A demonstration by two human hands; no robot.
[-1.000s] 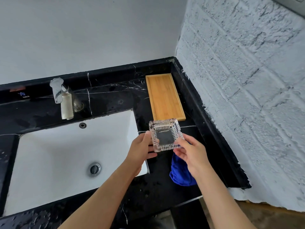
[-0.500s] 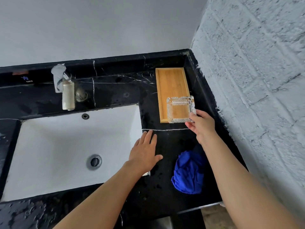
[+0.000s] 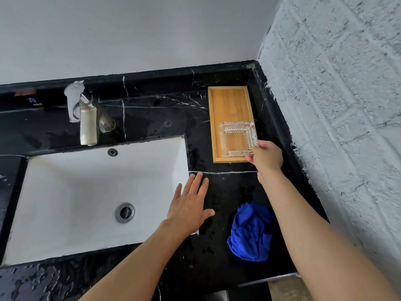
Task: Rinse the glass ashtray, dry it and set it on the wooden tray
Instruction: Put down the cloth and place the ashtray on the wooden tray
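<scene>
The square glass ashtray (image 3: 237,139) lies over the near end of the wooden tray (image 3: 227,105), which sits in the far right corner of the black marble counter. My right hand (image 3: 265,158) grips the ashtray's near right corner with its fingertips. Whether the ashtray rests fully on the tray I cannot tell. My left hand (image 3: 189,206) lies flat with fingers spread on the counter beside the sink's right rim, holding nothing.
A white sink (image 3: 86,203) with a drain fills the left. A chrome tap (image 3: 81,114) stands behind it. A crumpled blue cloth (image 3: 250,233) lies on the wet counter under my right forearm. A rough white brick wall (image 3: 336,105) borders the right.
My right hand carried the ashtray from above the cloth out over the wooden tray and lowered it there. My left hand let go of it and dropped flat onto the counter.
</scene>
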